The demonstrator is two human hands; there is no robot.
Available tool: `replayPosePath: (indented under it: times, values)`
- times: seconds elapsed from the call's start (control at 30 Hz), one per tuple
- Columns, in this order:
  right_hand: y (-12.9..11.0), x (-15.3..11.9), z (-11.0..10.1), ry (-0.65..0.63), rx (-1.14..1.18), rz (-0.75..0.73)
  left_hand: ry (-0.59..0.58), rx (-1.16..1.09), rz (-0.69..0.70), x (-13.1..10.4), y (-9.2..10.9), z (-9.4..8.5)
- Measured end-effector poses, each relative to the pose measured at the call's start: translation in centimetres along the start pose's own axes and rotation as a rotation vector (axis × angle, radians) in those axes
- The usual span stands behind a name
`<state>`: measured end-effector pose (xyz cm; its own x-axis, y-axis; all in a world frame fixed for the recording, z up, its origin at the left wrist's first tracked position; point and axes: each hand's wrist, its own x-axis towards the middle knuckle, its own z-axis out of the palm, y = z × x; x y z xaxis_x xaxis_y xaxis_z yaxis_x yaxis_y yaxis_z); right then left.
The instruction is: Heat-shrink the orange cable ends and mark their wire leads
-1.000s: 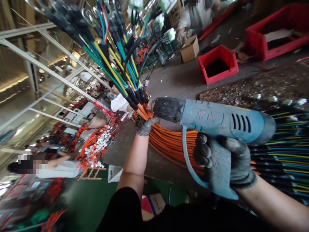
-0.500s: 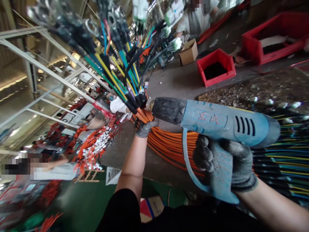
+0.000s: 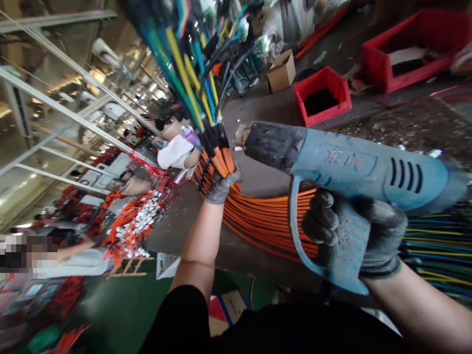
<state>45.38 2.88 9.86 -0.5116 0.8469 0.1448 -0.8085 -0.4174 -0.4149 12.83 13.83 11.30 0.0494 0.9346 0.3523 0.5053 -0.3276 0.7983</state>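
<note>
My left hand (image 3: 220, 188), in a grey glove, is closed around a bundle of orange cables (image 3: 224, 161). Above it the bundle continues through black sleeves into yellow, green and blue wires (image 3: 191, 78), whose upper ends are blurred. My right hand (image 3: 354, 226), also gloved, grips the handle of a blue heat gun (image 3: 342, 160). The gun's black nozzle points left, a short gap to the right of the black sleeves. More orange cables (image 3: 265, 216) run in a fan across the table, passing behind the gun's guard.
A small red bin (image 3: 306, 105), a larger red bin (image 3: 378, 64) and a cardboard box (image 3: 280, 72) stand on the table (image 3: 258, 110). Yellow and green wires (image 3: 438, 253) lie at right. People are visible at far left and at the top.
The heat gun has moved right and its nozzle is farther from the bundle. The bundle's wires stand more upright, still in my left hand.
</note>
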Motion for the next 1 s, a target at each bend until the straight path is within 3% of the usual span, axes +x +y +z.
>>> replayPosePath:
  times: [0.13, 0.3, 0.43, 0.57, 0.63, 0.73, 0.8, 0.9, 0.93, 1.0]
  values:
    - [-1.4, -3.4, -1.7, 0.134, -0.021, -0.095, 0.050, -0.057, -0.036, 3.8, 0.5, 5.1]
    - [-3.4, -7.9, -2.7, 0.386, -0.069, -0.217, -0.020, 0.183, -0.113, 8.1, -0.2, 13.0]
    - [-4.7, -10.1, -3.0, 0.494, -0.024, -0.326, -0.217, 0.442, -0.191, 7.6, -1.5, 18.9]
    - [-5.9, -11.5, -3.7, 0.513, -0.063, -0.338, -0.352, 0.663, -0.256, 5.7, -2.3, 22.5]
    - [-6.3, -11.8, -3.8, 0.510, -0.084, -0.309, -0.312, 0.762, -0.211, 5.1, -2.2, 22.9]
    - [-6.6, -11.6, -3.8, 0.527, -0.099, -0.308, -0.261, 0.797, -0.068, 4.1, -1.7, 21.7]
    - [-6.7, -11.3, -3.9, 0.545, -0.076, -0.323, -0.405, 0.730, 0.007, 2.9, -1.4, 20.0]
    - [-6.6, -11.1, -4.1, 0.512, -0.034, -0.319, -0.806, 0.661, 0.035, 0.1, -1.1, 17.5]
    - [-6.5, -11.2, -4.1, 0.492, -0.028, -0.321, -0.885, 0.689, 0.031, -0.9, -1.0, 16.9]
    - [-6.4, -11.5, -4.0, 0.459, -0.020, -0.312, -0.930, 0.787, 0.021, -2.4, -0.8, 16.4]
